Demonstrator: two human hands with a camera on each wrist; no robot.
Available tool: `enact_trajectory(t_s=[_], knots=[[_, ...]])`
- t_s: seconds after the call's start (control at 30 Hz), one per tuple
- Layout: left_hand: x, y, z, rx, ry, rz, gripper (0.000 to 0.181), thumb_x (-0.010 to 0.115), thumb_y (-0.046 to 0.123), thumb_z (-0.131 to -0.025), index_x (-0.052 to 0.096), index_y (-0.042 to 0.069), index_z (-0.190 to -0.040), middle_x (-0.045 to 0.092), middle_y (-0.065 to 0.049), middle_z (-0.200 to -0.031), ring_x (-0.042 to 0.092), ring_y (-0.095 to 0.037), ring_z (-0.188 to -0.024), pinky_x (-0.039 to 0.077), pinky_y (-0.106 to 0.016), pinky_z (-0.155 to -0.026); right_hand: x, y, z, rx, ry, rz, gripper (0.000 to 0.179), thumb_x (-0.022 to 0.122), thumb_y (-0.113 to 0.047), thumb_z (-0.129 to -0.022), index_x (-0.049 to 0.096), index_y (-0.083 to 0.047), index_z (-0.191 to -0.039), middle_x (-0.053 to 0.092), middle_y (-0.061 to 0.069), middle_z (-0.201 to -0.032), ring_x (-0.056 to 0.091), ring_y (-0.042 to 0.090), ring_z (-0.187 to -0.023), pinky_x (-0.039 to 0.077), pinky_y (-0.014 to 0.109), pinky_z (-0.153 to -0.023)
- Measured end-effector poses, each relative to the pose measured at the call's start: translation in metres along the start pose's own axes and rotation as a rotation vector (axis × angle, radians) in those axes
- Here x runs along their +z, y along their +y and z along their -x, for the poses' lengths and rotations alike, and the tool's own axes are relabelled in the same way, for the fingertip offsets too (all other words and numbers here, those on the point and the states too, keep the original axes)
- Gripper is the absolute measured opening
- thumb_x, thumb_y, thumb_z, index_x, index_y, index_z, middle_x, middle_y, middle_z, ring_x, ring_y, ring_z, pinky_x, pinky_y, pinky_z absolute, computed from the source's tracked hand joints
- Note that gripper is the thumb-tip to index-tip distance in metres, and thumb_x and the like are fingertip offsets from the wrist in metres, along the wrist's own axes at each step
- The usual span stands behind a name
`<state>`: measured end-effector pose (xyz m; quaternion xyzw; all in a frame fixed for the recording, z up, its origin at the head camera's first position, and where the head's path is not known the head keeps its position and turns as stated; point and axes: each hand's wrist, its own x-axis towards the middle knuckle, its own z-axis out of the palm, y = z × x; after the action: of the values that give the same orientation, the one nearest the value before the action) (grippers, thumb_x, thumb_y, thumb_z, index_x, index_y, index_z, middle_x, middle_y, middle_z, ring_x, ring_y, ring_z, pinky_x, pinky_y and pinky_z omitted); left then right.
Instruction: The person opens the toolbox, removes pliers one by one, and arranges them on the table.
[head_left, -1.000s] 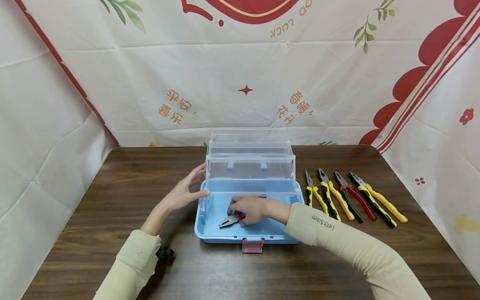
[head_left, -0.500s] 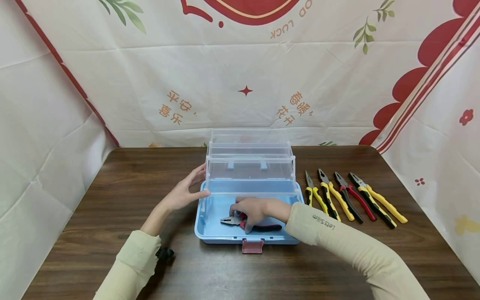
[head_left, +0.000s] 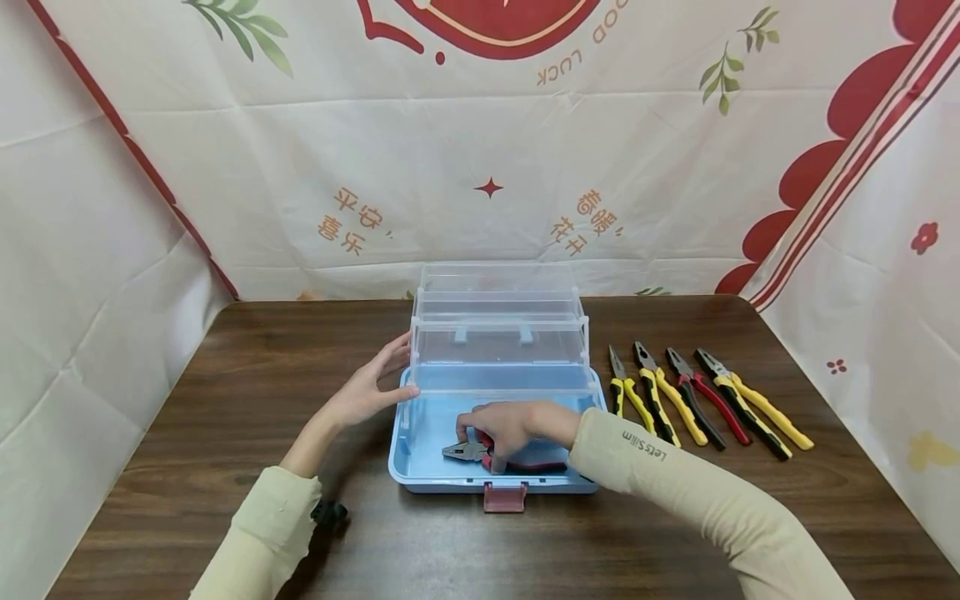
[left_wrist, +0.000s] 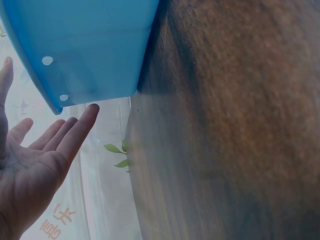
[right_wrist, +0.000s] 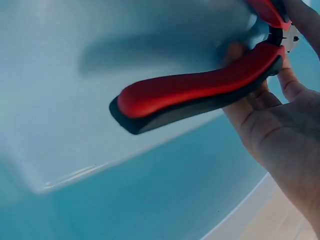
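A pair of combination pliers (head_left: 467,452) with red and black handles lies low inside the light-blue toolbox (head_left: 420,481), jaws toward the left and one handle along the front wall. My right hand (head_left: 506,429) grips it from above near the pivot. The right wrist view shows one red-black handle (right_wrist: 185,92) over the box floor, the other mostly cut off by the frame. Fingers extended, my left hand (head_left: 367,392) stays at the box's left side, its thumb by the clear tray frame. From the left wrist, its fingertips show close to the blue side wall (left_wrist: 95,55).
Clear folding trays (head_left: 501,346) stand raised at the back of the box. A pink latch (head_left: 505,498) hangs at its front. To the right, several pliers (head_left: 667,404) with yellow or red handles lie in a row on the wooden table (head_left: 225,417). A printed cloth (head_left: 420,150) hangs behind.
The pliers in my right hand have turned, with the jaws now pointing more squarely left and a handle showing along the front. My left hand has held its place.
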<state>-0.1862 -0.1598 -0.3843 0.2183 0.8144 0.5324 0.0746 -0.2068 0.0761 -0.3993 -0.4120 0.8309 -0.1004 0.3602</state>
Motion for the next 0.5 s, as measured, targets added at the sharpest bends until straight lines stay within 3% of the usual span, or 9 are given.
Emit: enact_trajectory(t_s=[0.5], knots=[[0.0010,-0.0028,0.0000,-0.001,0.000,0.011,0.074,0.062,0.010,-0.083,0.016,0.010,-0.141,0.026,-0.021,-0.138,0.025,-0.036,-0.125,0.024,-0.056,-0.094,0.0015,0.0094,-0.0026,-0.083,-0.021,-0.145,0.035,0.071,-0.015,-0.076,0.047,-0.023,-0.100,0.048,-0.002,-0.070,0.039,0.008,-0.056,0.034,0.021,-0.051]])
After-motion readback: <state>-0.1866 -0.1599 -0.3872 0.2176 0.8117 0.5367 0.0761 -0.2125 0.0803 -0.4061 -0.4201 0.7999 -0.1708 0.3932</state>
